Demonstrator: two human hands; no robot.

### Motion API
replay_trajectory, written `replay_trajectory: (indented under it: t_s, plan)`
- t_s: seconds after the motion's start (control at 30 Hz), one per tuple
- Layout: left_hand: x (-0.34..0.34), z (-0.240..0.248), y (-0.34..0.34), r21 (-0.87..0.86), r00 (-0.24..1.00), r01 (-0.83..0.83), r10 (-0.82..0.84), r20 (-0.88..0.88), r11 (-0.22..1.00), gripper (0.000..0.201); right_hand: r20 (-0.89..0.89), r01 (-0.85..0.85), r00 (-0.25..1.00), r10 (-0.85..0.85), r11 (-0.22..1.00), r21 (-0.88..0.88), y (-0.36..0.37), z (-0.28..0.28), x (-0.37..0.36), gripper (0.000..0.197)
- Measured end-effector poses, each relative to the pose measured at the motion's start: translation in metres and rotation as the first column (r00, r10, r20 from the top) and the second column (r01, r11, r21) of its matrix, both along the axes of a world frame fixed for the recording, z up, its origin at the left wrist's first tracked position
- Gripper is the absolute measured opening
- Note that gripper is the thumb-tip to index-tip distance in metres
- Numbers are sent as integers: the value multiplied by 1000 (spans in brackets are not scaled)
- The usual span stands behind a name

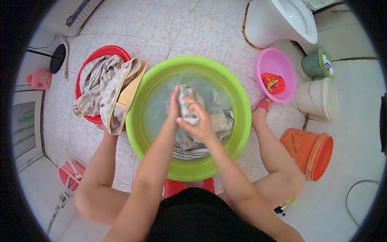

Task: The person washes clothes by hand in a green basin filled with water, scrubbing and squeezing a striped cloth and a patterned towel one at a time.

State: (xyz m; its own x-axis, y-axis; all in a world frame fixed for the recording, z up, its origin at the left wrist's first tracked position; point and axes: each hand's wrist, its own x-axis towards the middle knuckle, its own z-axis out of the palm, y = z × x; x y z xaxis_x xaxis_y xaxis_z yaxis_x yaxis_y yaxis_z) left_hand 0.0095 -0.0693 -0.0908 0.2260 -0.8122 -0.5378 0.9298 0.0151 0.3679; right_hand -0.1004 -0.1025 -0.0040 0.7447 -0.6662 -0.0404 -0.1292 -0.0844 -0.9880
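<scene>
A large green basin (135,125) of cloudy water stands on the floor between my legs. Over it, a bunched wet cloth (186,94), whitish grey, is pressed between my two hands. My left hand (173,105) lies along its left side with the fingers close together. From the right, my right hand (200,122) grips it with bent fingers and the thumb toward my left hand. Below them, more wet laundry (219,123) lies partly under the water, including a striped piece (189,153) near the basin's front wall.
Left of the basin, a red basin (105,49) holds patterned laundry (100,80) that hangs over its rim. At the right stand a pink basin (275,56) with a red packet (273,83), a white bucket (316,98) and a tipped orange bucket (302,149). A toilet (278,20) is behind.
</scene>
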Motion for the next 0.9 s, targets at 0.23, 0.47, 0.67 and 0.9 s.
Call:
replay_trajectory:
  t_s: [0.23, 0.47, 0.67, 0.9]
  plan:
    - [-10, -2, 40, -356, 871, -136, -60, -488, 924, 45, -171, 156, 959, -227, 923, -351, 80, 36, 9, 31]
    - [-56, 53, 60, 234, 941, -241, 168, 293, 942, 29, -247, 287, 880, -405, 869, -404, 36, 7, 9, 23]
    - [-57, 69, 59, 278, 882, -159, 9, 472, 947, 27, -321, 353, 839, -439, 889, -291, 10, 1, -5, 23]
    - [-24, 64, 82, 173, 950, -239, 193, 246, 955, 21, 36, 199, 979, -199, 922, -333, 120, 52, -9, 15]
